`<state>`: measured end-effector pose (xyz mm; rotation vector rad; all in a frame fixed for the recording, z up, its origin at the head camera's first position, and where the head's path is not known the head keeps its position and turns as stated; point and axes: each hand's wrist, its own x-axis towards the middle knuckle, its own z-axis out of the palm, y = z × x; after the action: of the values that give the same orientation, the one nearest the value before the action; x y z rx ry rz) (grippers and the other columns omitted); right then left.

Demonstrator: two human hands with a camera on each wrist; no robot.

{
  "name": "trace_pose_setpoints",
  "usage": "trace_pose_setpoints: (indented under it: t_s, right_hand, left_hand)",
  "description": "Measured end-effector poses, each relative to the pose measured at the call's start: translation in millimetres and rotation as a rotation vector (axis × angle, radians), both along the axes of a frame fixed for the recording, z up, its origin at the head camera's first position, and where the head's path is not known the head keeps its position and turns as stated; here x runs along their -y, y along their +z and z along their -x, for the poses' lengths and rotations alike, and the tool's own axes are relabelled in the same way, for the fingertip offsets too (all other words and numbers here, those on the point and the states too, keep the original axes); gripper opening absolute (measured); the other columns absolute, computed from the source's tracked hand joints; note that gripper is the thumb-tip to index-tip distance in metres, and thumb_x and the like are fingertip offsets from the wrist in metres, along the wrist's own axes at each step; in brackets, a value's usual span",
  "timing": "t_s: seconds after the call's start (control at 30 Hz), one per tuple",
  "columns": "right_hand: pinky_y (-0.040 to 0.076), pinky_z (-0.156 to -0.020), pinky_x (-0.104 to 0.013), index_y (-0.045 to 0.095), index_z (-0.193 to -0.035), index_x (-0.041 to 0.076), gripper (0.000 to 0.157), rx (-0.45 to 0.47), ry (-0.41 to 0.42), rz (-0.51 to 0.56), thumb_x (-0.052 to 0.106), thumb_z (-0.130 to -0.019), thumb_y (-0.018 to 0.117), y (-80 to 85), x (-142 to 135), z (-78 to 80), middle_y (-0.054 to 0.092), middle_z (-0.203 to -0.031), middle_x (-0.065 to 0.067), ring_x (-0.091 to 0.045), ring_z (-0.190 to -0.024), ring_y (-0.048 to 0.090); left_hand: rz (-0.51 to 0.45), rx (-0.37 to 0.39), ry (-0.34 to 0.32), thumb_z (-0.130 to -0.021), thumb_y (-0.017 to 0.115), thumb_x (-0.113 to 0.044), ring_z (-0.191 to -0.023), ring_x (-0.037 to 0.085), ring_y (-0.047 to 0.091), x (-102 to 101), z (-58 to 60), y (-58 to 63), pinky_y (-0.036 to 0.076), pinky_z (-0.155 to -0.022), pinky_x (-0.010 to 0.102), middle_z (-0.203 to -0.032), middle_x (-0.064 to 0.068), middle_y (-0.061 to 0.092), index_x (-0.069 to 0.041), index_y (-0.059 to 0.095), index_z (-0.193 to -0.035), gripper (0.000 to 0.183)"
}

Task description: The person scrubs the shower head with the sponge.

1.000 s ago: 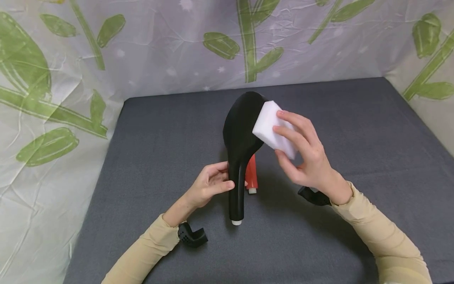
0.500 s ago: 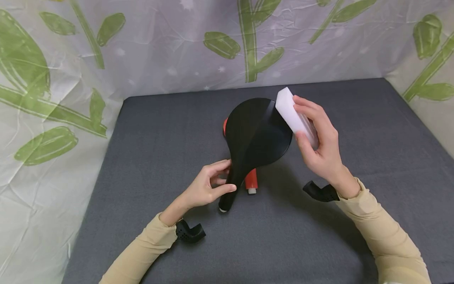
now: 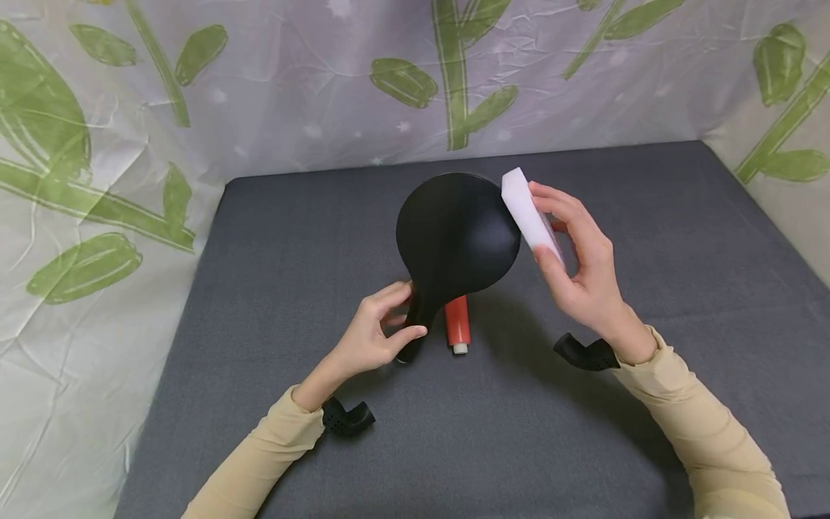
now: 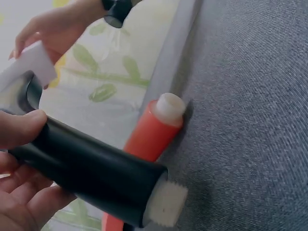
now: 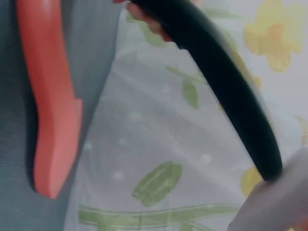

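My left hand [image 3: 372,335] grips a black shower head [image 3: 457,231] by its handle, thumb on one side and fingers on the other. Its round head faces up and away, raised above the table. In the left wrist view a pale ridged connector [image 4: 167,203] shows at the handle's end. My right hand [image 3: 583,263] holds a white sponge block [image 3: 528,213] between thumb and fingers. One side of that block lies right at the right rim of the black head. A red shower head [image 3: 457,321] lies beneath, mostly hidden in the head view; its curved body shows in the right wrist view.
Dark grey cloth [image 3: 292,252] covers the table. Behind and at both sides hangs a pale sheet [image 3: 292,86] with green leaf drawings. Black wrist mounts [image 3: 349,418] sit on both forearms.
The black shower head has turned from nearly edge-on to broad side, its handle end swinging left. The sponge has gone from its upper face to the right rim; my right hand moved right.
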<state>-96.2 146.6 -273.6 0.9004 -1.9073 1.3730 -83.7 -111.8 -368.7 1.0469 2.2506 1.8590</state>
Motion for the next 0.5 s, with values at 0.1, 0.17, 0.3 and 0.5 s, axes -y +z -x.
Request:
trace_pose_setpoints:
  t_s: [0.1,0.17,0.3,0.5]
  right_hand:
    - [0.040,-0.079,-0.023,0.051,-0.109,-0.019,0.045,-0.010,0.022,0.029,0.023,-0.093,0.051,4.6,2.0,2.1,0.051,-0.118,-0.034,-0.028,-0.110,0.052]
    - [0.040,-0.081,-0.024,0.052,-0.110,-0.019,0.044,-0.018,0.040,0.034,0.022,-0.094,0.050,7.7,2.8,3.7,0.052,-0.118,-0.033,-0.030,-0.111,0.053]
    - [0.040,-0.082,-0.026,0.054,-0.110,-0.018,0.042,-0.033,0.065,0.033,0.021,-0.094,0.049,12.7,3.0,5.5,0.054,-0.118,-0.032,-0.035,-0.113,0.052]
    - [0.039,-0.079,-0.023,0.055,-0.110,-0.018,0.040,-0.014,-0.008,-0.009,0.018,-0.094,0.049,13.4,-1.3,4.1,0.055,-0.116,-0.032,-0.024,-0.105,0.055]
  left_hand:
    - [0.063,-0.061,0.012,-0.080,0.068,0.004,-0.104,0.020,0.055,0.3,0.3,-1.8,0.054,-0.076,0.037,-0.123,0.013,0.054,0.004,0.047,-0.132,0.056]
    - [0.090,-0.121,0.013,-0.079,0.069,0.005,-0.101,0.021,0.056,0.4,0.7,-3.3,0.054,-0.074,0.037,-0.119,0.014,0.055,0.006,0.048,-0.130,0.055]
    - [0.114,-0.247,0.029,-0.077,0.069,0.007,-0.092,0.022,0.058,0.2,1.4,-4.6,0.054,-0.069,0.034,-0.111,0.015,0.056,0.010,0.050,-0.125,0.051]
    - [0.144,-0.419,0.172,-0.075,0.071,0.006,-0.098,0.027,0.058,-0.8,3.4,-4.2,0.052,-0.078,0.037,-0.111,0.019,0.057,0.012,0.053,-0.119,0.048]
